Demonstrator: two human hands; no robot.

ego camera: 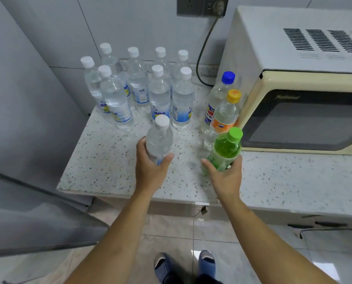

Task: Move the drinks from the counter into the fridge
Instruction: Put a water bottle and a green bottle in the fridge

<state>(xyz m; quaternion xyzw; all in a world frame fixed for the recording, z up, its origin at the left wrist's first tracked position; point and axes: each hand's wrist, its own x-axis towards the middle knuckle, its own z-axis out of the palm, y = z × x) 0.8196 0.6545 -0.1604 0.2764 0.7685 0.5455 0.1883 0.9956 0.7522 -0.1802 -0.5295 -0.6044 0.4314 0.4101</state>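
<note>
head view, left hand: the left hand (pixel 150 169) grips a clear plastic water bottle with a white cap (pixel 159 140) around its lower body, fingers curled on the far left side, thumb on the right; the bottle is upright over the counter, just in front of the group of bottles.
head view, right hand: the right hand (pixel 224 177) grips a green plastic drink bottle with a green cap (pixel 225 150) low on its body, thumb on the left, fingers wrapped behind; the bottle tilts slightly right, just in front of the microwave's door.
head view, drinks left on counter: a cluster of clear white-capped water bottles with blue and yellow labels (pixel 138 87) stands at the back left of the speckled white stone counter (pixel 109 167); a clear bottle with a blue cap (pixel 220 95) and a clear bottle with a yellow cap and orange label (pixel 226 113) stand touching each other beside the microwave.
head view, fridge: the grey fridge (pixel 23 99) stands left of the counter, its door (pixel 38 218) swung open at lower left.
head view, surroundings: a cream microwave oven with a dark window (pixel 304 83) sits on the counter at right, its grey cable (pixel 203 54) running up to a wall socket.
</note>
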